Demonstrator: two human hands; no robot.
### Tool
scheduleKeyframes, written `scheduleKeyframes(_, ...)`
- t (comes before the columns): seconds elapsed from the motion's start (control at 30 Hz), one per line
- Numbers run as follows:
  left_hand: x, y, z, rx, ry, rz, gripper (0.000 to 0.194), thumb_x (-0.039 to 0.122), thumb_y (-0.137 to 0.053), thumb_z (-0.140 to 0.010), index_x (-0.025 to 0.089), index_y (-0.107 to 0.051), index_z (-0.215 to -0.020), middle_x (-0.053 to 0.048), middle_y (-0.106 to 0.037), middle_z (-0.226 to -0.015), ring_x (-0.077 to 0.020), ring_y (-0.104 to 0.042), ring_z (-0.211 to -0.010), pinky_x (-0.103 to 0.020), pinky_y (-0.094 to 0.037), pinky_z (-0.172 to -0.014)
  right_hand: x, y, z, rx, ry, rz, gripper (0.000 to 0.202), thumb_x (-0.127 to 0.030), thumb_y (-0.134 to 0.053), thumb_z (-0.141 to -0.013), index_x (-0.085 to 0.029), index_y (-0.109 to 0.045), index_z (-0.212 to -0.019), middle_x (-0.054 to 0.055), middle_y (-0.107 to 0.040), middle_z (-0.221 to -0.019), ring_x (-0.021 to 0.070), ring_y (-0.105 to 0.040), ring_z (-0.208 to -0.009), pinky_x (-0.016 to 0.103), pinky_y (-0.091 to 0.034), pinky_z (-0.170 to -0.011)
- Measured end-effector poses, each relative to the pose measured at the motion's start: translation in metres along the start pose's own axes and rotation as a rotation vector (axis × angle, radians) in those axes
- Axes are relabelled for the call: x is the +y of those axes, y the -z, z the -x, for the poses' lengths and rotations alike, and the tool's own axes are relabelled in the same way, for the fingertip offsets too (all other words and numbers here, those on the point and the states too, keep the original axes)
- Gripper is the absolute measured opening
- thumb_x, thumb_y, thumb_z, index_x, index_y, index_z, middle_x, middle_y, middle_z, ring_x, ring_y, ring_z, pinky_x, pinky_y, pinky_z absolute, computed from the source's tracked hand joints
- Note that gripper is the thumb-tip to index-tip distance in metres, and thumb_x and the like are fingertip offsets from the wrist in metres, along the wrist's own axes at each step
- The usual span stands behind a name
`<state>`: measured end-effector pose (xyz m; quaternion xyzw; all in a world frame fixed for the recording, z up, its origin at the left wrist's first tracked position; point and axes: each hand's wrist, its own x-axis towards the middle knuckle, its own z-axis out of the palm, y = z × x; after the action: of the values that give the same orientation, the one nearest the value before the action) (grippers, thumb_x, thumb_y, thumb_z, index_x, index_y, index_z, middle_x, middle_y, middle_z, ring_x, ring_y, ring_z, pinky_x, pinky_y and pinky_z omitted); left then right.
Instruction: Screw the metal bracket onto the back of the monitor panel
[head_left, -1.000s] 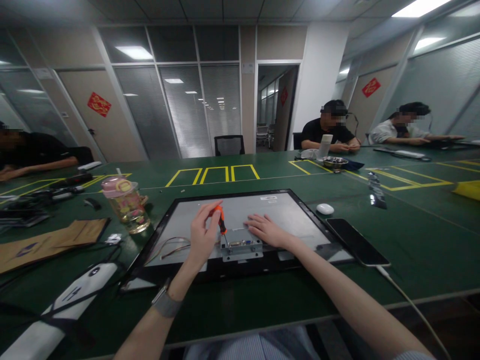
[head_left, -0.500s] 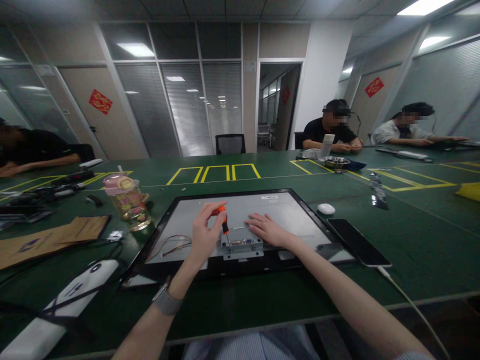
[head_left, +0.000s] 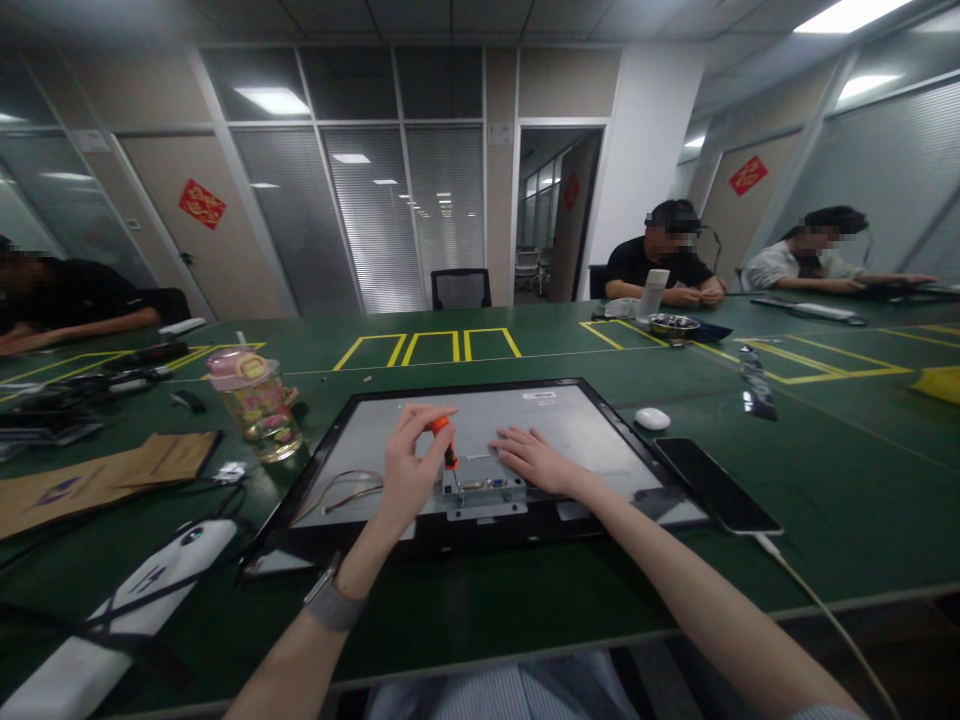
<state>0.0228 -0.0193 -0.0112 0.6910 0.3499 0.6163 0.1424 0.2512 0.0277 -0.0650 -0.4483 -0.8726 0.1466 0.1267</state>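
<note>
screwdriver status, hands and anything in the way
Left hand gripping screwdriver, tip down at metal box. Right hand spread by box. Wires on panel, left of box.

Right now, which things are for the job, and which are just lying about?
For the job:
- screwdriver, in the left hand
- metal box, where the screwdriver points
- panel, under the box; the right hand lies flat near the box

Just lying about, it seems:
- cup
- phone
- paper bag
- white oval thing
</note>
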Motion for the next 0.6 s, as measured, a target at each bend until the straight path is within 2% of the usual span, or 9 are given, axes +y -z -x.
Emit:
scheduleKeyframes(0.07, 0.0005, 0.0004, -0.0014, -0.021, 0.018, 0.001, 0.020, 0.028, -0.057, -0.085, 0.020, -0.068, -0.099, -0.005, -0.057, -0.091, -0.0145, -0.057, -0.084, -0.027, -0.049, -0.077, 0.0000, -0.0001, -0.0001, -0.004, 0.003, 0.003, 0.047, -0.045, -0.024, -0.098, -0.025, -0.046, -0.135, 0.011, -0.033, -0.148, 0.0287, -0.025, -0.137, 0.056, -0.014, -0.109)
scheduleKeyframes(0.17, 0.0020, 0.0012, -0.0019, -0.076, 0.061, 0.036, 0.028, 0.028, -0.045, -0.091, 0.020, -0.063, -0.111, -0.007, -0.061, -0.103, -0.0163, -0.059, -0.093, -0.031, -0.048, -0.084, 0.0005, -0.0005, -0.0005, 0.000, 0.006, 0.009, 0.047, -0.044, -0.023, -0.099, -0.025, -0.046, -0.135, 0.010, -0.033, -0.148, 0.0282, -0.024, -0.138, 0.056, -0.014, -0.109)
scheduleKeyframes(0.27, 0.0026, 0.0011, -0.0008, -0.083, 0.087, 0.081, 0.031, 0.026, -0.040, -0.093, 0.019, -0.059, -0.117, -0.008, -0.063, -0.109, -0.0163, -0.061, -0.095, -0.032, -0.046, -0.089, 0.0014, -0.0012, -0.0010, 0.002, 0.003, 0.010, 0.048, -0.045, -0.023, -0.099, -0.024, -0.046, -0.135, 0.011, -0.034, -0.148, 0.0288, -0.024, -0.137, 0.056, -0.015, -0.109)
scheduleKeyframes(0.4, 0.0008, 0.0003, -0.0003, -0.050, 0.062, 0.050, 0.025, 0.027, -0.052, -0.088, 0.020, -0.063, -0.109, -0.006, -0.061, -0.099, -0.0147, -0.060, -0.087, -0.028, -0.048, -0.080, 0.0027, -0.0024, -0.0012, 0.003, 0.012, 0.006, 0.048, -0.046, -0.022, -0.099, -0.025, -0.045, -0.135, 0.011, -0.033, -0.148, 0.0290, -0.024, -0.137, 0.057, -0.014, -0.108)
scheduleKeyframes(0.5, -0.0008, 0.0008, -0.0012, -0.019, 0.041, -0.030, 0.019, 0.028, -0.061, -0.082, 0.020, -0.067, -0.098, -0.002, -0.054, -0.087, -0.0127, -0.055, -0.079, -0.026, -0.047, -0.076, 0.0032, -0.0032, -0.0013, 0.004, 0.007, 0.010, 0.047, -0.045, -0.023, -0.099, -0.025, -0.045, -0.135, 0.011, -0.034, -0.148, 0.0289, -0.025, -0.137, 0.057, -0.015, -0.108)
scheduleKeyframes(0.6, -0.0006, 0.0025, -0.0019, -0.015, 0.054, -0.054, 0.020, 0.029, -0.055, -0.087, 0.021, -0.068, -0.100, -0.003, -0.053, -0.088, -0.0131, -0.055, -0.082, -0.026, -0.046, -0.078, 0.0040, -0.0039, -0.0016, 0.008, 0.002, 0.017, 0.047, -0.046, -0.023, -0.099, -0.026, -0.046, -0.135, 0.010, -0.034, -0.147, 0.0285, -0.026, -0.137, 0.057, -0.015, -0.108)
